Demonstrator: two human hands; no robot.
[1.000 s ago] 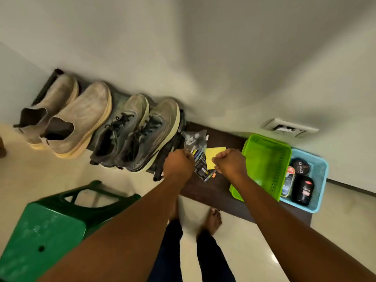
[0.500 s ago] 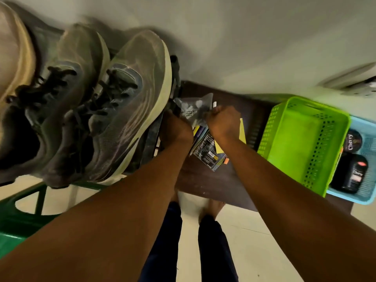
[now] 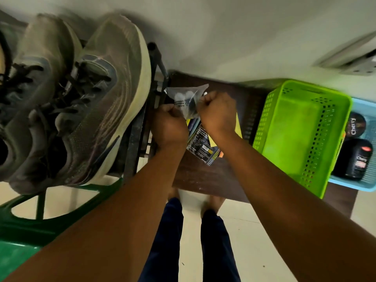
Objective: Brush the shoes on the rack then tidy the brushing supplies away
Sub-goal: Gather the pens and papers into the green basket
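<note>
L hand (image 3: 169, 127) and R hand (image 3: 217, 113) are both fisted w/ fingers curled onto a clear plastic packet (image 3: 186, 98), pinching it from either side and holding it up betw. them (contents blurred, can't tell what's in it). Under both hands, on the dark wooden shelf (image 3: 203, 178), lie a printed black card pack (image 3: 203, 147) and a yellow sheet (image 3: 238, 127), partly hidden by the R wrist. Just left of the L hand is the black metal shoe rack (image 3: 156, 64), w/ the grey laced sneakers (image 3: 97, 102) on it, toes pointing to the wall. Right of the R hand sits a green basket (image 3: 301, 137); beyond that, touching it, a blue basket (image 3: 364, 186) w/ a round polish tin (image 3: 355, 125) and a black polish bottle (image 3: 356, 157). Below-left of the L forearm: green plastic stool (image 3: 26, 224).
</note>
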